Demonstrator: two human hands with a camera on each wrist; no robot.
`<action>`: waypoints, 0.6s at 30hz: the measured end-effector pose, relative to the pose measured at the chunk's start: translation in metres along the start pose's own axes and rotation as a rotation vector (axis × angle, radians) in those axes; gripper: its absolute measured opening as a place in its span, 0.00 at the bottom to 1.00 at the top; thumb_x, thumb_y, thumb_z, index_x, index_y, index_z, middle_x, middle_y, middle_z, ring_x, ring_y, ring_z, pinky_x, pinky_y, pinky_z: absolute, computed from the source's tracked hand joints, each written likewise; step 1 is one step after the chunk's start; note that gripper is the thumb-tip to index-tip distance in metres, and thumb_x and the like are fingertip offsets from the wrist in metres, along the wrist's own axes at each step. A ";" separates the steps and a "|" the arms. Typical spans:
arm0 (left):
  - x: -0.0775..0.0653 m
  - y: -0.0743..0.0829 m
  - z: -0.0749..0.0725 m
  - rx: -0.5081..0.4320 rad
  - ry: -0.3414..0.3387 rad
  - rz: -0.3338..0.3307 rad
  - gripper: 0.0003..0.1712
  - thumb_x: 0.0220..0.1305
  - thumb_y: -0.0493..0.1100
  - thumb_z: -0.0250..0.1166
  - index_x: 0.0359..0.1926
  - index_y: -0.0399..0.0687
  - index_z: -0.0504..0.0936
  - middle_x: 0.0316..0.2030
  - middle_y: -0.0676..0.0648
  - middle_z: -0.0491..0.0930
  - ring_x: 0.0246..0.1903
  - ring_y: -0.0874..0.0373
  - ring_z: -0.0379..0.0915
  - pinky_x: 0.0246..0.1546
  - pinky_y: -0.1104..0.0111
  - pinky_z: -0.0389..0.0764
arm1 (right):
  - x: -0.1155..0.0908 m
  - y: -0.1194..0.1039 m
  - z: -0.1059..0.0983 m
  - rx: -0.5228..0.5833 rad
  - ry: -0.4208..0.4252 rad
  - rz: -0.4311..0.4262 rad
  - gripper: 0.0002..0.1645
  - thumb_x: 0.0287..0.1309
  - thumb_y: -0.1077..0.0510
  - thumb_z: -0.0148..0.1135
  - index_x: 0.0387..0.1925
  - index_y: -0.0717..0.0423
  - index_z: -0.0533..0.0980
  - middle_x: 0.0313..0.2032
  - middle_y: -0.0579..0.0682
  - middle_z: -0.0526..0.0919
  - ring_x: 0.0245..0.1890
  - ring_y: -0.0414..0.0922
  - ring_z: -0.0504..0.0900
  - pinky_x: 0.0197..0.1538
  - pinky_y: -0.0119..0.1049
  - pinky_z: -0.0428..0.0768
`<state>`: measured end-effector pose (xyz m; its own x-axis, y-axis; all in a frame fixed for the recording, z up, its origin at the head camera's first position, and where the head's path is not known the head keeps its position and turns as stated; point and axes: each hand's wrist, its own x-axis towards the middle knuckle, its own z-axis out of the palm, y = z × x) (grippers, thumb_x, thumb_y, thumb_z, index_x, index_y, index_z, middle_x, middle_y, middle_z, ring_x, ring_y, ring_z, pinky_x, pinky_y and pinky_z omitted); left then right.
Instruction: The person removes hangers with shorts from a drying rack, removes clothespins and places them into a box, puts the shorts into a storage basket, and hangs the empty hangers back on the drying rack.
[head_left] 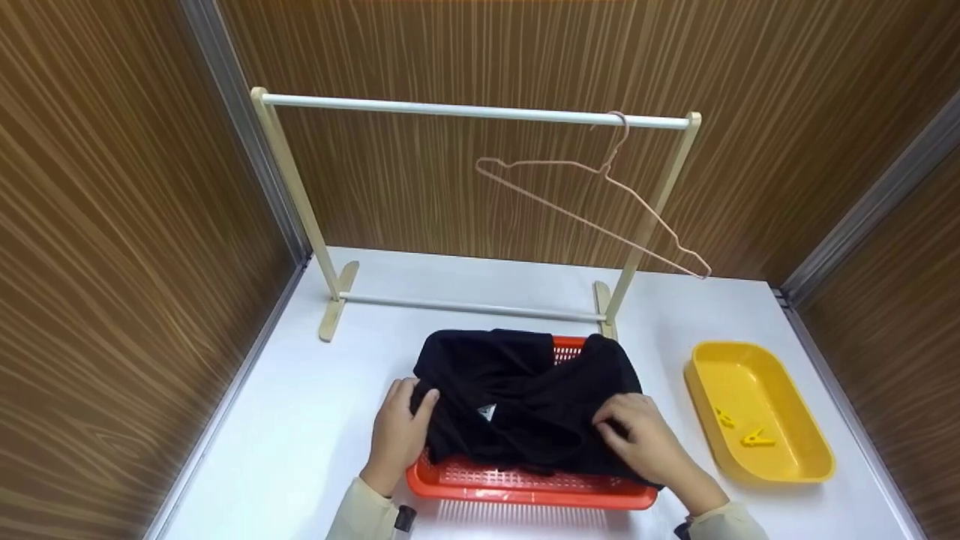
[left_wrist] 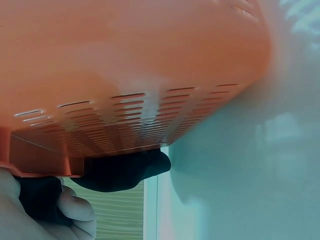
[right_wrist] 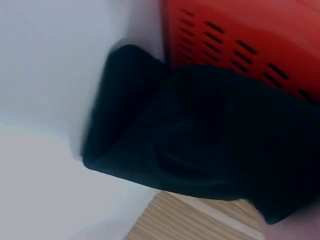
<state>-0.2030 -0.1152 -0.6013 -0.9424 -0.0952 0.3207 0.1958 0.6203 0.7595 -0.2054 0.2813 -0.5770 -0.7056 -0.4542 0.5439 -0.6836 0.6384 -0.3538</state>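
A black garment (head_left: 517, 397) lies bunched over a red slotted plastic basket (head_left: 525, 495), and a small white label (head_left: 487, 412) shows on it. At the basket's left side, my left hand (head_left: 397, 431) grips a fold of the garment between thumb and fingers. The left wrist view shows the dark cloth (left_wrist: 42, 197) in that hand, close by the basket rim. My right hand (head_left: 637, 435) pinches the garment on its right part, with thumb and fingers together. Cloth (right_wrist: 185, 135) hangs over the basket's outer wall in the right wrist view.
Behind the basket stands a rack with a white top bar (head_left: 442, 109) and wooden legs. A pink hanger (head_left: 577, 217) hangs from its right end. To the right sits a yellow tray (head_left: 750, 397) holding yellow clips (head_left: 758, 439). Wood-patterned panels (head_left: 420, 195) enclose the white table.
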 end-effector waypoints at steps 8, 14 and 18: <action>0.001 0.000 -0.001 -0.011 0.008 0.004 0.17 0.75 0.53 0.62 0.50 0.45 0.81 0.43 0.49 0.78 0.46 0.52 0.78 0.51 0.53 0.78 | 0.000 -0.005 0.008 -0.142 -0.031 0.071 0.09 0.56 0.61 0.72 0.30 0.43 0.81 0.30 0.33 0.79 0.36 0.39 0.78 0.51 0.41 0.71; 0.001 -0.002 0.001 -0.008 0.005 0.010 0.16 0.75 0.53 0.62 0.50 0.45 0.81 0.43 0.49 0.78 0.46 0.52 0.79 0.52 0.53 0.79 | -0.001 -0.005 0.010 -0.122 0.018 0.085 0.15 0.50 0.65 0.76 0.28 0.41 0.81 0.29 0.30 0.79 0.35 0.37 0.78 0.49 0.39 0.71; 0.004 -0.002 0.002 -0.010 -0.006 0.013 0.16 0.76 0.53 0.62 0.50 0.46 0.81 0.43 0.49 0.78 0.46 0.53 0.79 0.51 0.54 0.79 | -0.001 -0.006 0.011 -0.129 0.028 0.100 0.15 0.49 0.65 0.76 0.27 0.40 0.81 0.28 0.31 0.80 0.34 0.38 0.78 0.48 0.40 0.73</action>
<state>-0.2079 -0.1153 -0.6027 -0.9414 -0.0827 0.3269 0.2103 0.6137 0.7610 -0.2024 0.2711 -0.5835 -0.7619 -0.3681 0.5330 -0.5796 0.7547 -0.3073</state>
